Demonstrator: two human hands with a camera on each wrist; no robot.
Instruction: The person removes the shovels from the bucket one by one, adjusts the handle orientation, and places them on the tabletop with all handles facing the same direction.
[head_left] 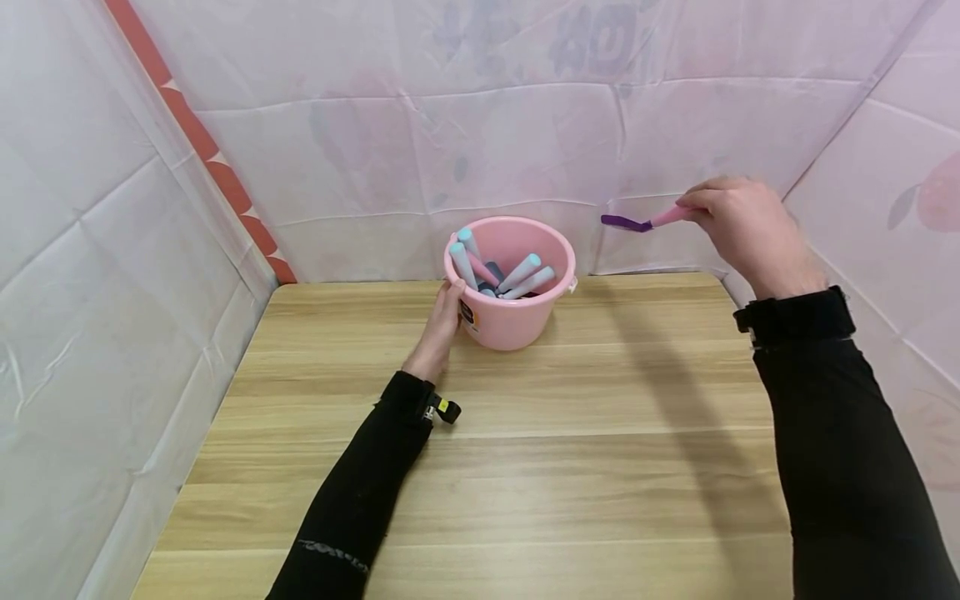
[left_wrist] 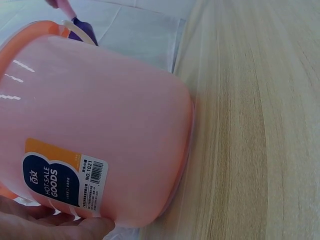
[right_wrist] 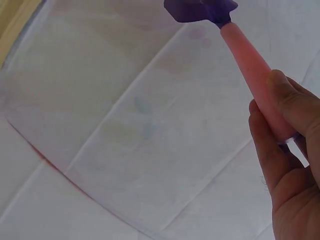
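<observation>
A pink bucket (head_left: pixel 511 321) stands at the back of the wooden table and holds several pale-handled tools (head_left: pixel 519 273). My left hand (head_left: pixel 441 324) rests against the bucket's left side near its label (left_wrist: pixel 62 180), fingers (left_wrist: pixel 55 225) laid straight along the wall. My right hand (head_left: pixel 738 225) is raised to the right of the bucket, well above the table. It pinches the pink handle (right_wrist: pixel 256 80) of a small tool with a purple head (head_left: pixel 625 222) that points left toward the bucket. That head (right_wrist: pixel 201 10) shows at the top of the right wrist view.
The wooden table (head_left: pixel 570 467) is walled by white plastic sheeting (head_left: pixel 480 142) on the left, back and right. An orange patterned strip (head_left: pixel 202 142) runs down the left back corner. Both black sleeves reach in from the near edge.
</observation>
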